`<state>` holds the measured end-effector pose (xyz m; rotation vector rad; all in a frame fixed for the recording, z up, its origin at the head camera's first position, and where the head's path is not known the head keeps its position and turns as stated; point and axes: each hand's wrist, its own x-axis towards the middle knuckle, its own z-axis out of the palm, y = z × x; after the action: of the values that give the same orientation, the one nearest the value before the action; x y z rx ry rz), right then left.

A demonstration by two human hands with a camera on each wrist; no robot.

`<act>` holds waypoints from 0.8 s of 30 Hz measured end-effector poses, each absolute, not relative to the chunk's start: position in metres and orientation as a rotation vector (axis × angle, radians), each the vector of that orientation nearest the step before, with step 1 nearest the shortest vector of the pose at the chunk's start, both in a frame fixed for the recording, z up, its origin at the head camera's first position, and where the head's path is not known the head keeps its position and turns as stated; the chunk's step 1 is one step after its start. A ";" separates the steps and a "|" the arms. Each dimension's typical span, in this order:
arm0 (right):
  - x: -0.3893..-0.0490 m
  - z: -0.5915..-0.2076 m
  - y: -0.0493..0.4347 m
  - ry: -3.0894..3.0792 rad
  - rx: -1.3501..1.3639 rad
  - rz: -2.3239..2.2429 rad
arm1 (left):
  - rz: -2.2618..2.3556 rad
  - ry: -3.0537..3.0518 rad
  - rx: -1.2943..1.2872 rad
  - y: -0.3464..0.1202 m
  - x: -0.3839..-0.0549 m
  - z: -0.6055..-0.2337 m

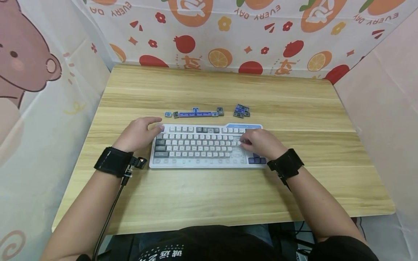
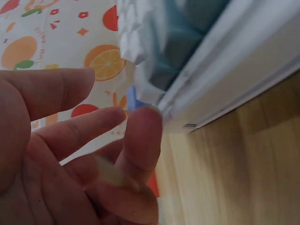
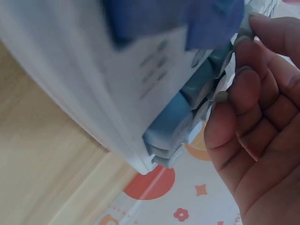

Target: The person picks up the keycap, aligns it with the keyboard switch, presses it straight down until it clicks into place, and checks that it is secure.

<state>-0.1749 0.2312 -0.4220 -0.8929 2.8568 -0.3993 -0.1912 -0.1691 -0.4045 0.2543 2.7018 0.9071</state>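
Observation:
A white keyboard [image 1: 192, 163] with white and grey keycaps lies on the wooden table, its front row showing bare switch spots. At its upper left corner is my left hand [image 1: 138, 134], fingers extended and a fingertip at the blue corner key [image 2: 133, 98]; the left wrist view shows nothing gripped in this hand [image 2: 70, 150]. Over the right part of the keyboard, my right hand [image 1: 261, 143] has curled fingers. In the right wrist view that hand [image 3: 262, 112] pinches a greyish keycap [image 3: 245, 29] between thumb and forefinger, partly hidden by them. Dark blue arrow keycaps [image 1: 257, 160] sit beside it.
Behind the keyboard lie a long blue spacebar keycap [image 1: 195, 114] and several small loose keycaps, with a small heap of keycaps [image 1: 241, 111] to their right. A cable [image 1: 111, 214] runs along the left forearm. A fruit-patterned cloth [image 1: 202, 40] hangs behind the table [image 1: 196, 203].

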 end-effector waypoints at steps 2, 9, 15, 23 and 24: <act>-0.176 -0.421 0.230 2.840 -0.900 -0.385 | 0.882 2.688 0.259 -0.168 -0.192 -0.405; -0.183 -0.417 0.223 2.778 -0.914 -0.261 | 0.850 2.674 0.274 -0.163 -0.193 -0.406; -0.185 -0.413 0.217 2.765 -0.902 -0.215 | 0.848 2.698 0.255 -0.163 -0.192 -0.406; -0.187 -0.415 0.219 2.761 -0.797 -0.266 | 0.691 2.754 0.340 -0.158 -0.195 -0.405; -0.187 -0.416 0.220 2.762 -0.782 -0.276 | 0.674 2.755 0.360 -0.158 -0.196 -0.404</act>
<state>-0.1874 0.2200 -0.4157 -0.7821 2.7618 -0.2759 -0.1963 -0.1578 -0.4042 0.3596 2.7554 0.6743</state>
